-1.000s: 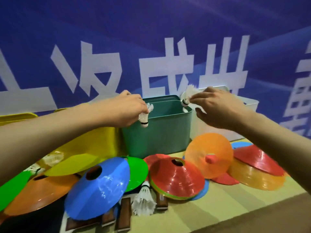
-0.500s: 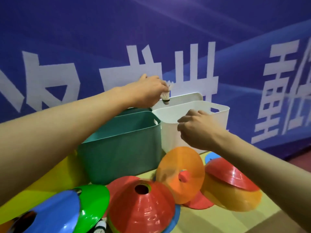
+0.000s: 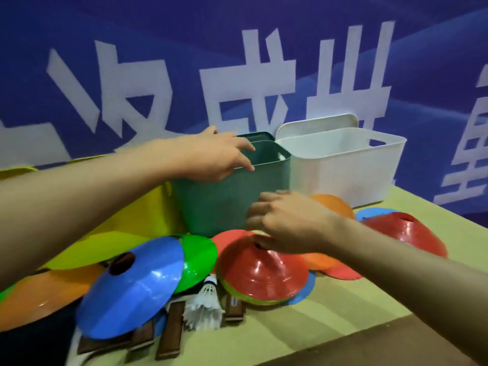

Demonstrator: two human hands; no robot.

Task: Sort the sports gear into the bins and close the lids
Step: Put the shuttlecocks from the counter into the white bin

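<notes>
Most gear, disc cones point(image 3: 264, 273) and a shuttlecock point(image 3: 204, 307), sits unsorted along the table's point(image 3: 343, 326) near edge before lidless bins point(image 3: 232, 199); left hand point(image 3: 219, 157) empty, loose, right hand point(image 3: 285, 228) uncertain.

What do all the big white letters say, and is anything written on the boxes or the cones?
Blue banner wall: big white Chinese characters, all cut off by the hands, the bins or the frame edge; none reads for sure.
Small label on a brown wooden handle: too small and blurred to read.
Green plastic bin, white plastic bin, coloured plastic disc cones: no writing visible.
</notes>
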